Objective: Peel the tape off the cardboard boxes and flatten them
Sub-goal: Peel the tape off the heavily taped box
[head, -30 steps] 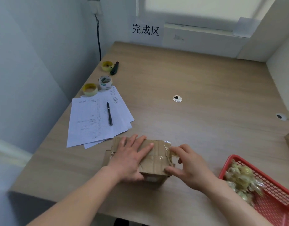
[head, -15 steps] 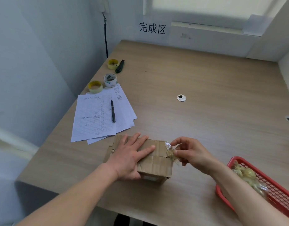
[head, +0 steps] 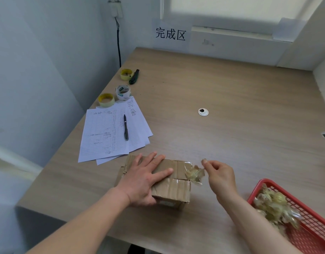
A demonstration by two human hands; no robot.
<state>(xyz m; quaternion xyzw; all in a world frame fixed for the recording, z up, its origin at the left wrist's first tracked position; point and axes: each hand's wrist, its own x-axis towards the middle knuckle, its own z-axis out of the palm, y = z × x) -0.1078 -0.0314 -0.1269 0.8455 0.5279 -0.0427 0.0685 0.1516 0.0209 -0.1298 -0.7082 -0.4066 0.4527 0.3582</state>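
Note:
A small brown cardboard box (head: 173, 187) sits near the table's front edge. My left hand (head: 146, 177) lies flat on its top with fingers spread, pressing it down. My right hand (head: 220, 176) is just right of the box and pinches a crumpled strip of clear yellowish tape (head: 194, 174). The strip is lifted off the box's right end and still joins the box at its top right corner.
A red basket (head: 304, 233) holding crumpled used tape stands at the front right. Papers (head: 110, 136) with a pen (head: 126, 127) lie left of the box. Behind them are tape rolls (head: 106, 99) and a green knife (head: 134, 77). A cable grommet (head: 203, 112) sits mid-table.
My right hand has pulled the tape strip off the box's right end and moved right, away from the box. My left hand stays flat on top.

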